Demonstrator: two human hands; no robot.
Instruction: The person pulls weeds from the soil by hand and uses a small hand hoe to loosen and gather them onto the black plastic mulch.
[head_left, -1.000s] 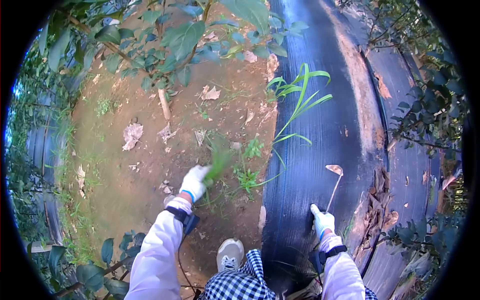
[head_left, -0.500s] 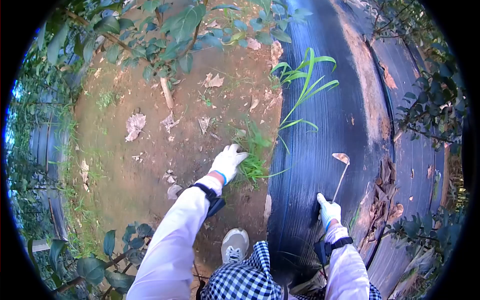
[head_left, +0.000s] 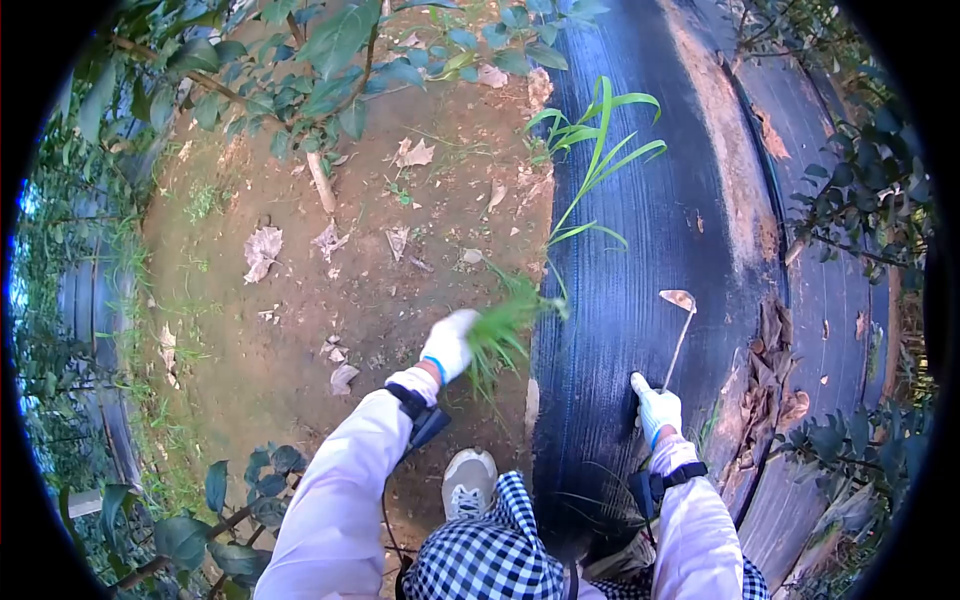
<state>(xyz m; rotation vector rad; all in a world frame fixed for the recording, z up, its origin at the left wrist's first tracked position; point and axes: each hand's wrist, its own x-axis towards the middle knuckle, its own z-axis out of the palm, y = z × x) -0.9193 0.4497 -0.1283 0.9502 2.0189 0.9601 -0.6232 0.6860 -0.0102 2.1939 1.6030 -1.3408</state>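
Observation:
In my left hand (head_left: pixel 450 343), which wears a white glove, is a clump of green grass (head_left: pixel 502 325). My fingers close around it, and the grass is blurred, its pale root end pointing toward the black ground sheet. My right hand (head_left: pixel 657 408), also gloved, is wrapped round the grip of a small hand hoe (head_left: pixel 681 345). The hoe's thin metal shaft rises from the fist to a small, soil-coloured blade over the sheet. Most of the hoe's handle is hidden by the hand.
Black ground sheet (head_left: pixel 620 290) covers the right side, next to bare soil (head_left: pixel 380 280) with dry leaves. A tall grass plant (head_left: pixel 597 155) leans over the sheet edge. Leafy branches (head_left: pixel 340 60) hang at the top left. My shoe (head_left: pixel 469 482) stands on the soil below.
The grass clump has come off the soil in my left hand, which has shifted slightly down. My right hand and the hoe have hardly moved.

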